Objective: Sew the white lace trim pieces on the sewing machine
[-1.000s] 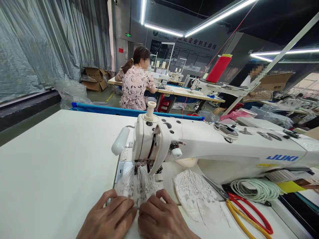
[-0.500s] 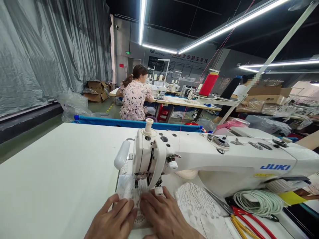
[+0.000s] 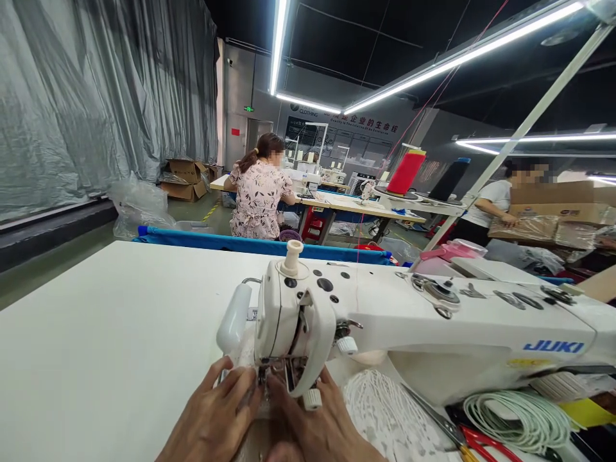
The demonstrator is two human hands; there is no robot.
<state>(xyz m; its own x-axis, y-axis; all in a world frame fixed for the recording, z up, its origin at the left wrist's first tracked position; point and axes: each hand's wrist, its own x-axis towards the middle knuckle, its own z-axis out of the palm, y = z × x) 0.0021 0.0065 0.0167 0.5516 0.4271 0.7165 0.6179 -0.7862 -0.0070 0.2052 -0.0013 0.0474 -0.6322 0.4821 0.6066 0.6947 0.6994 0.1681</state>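
A white sewing machine (image 3: 385, 314) stands in front of me, its needle area partly hidden by my fingers and a curved white guard. White lace (image 3: 246, 343) lies under the machine's head and shows left of the needle. My left hand (image 3: 209, 410) presses its closed, bent fingers on the lace, just left of the presser foot. On the other side, my right hand (image 3: 312, 420) has its fingers closed at the lace close by the presser foot; the guard and a white knob cover some of them.
To the right lie a pile of white lace pieces (image 3: 385, 407), scissors (image 3: 436, 414), red-handled cutters (image 3: 488, 443) and a coil of pale green cord (image 3: 517, 410). A white tabletop (image 3: 120, 340) extends left. Beyond a blue cloth trough (image 3: 260, 242), a person (image 3: 260, 192) sits sewing; another stands by boxes.
Both hands have moved forward, closer to the needle, and the lace has shifted back with them. My view has tilted slightly. The standing person at right shows more fully, hand on a box.
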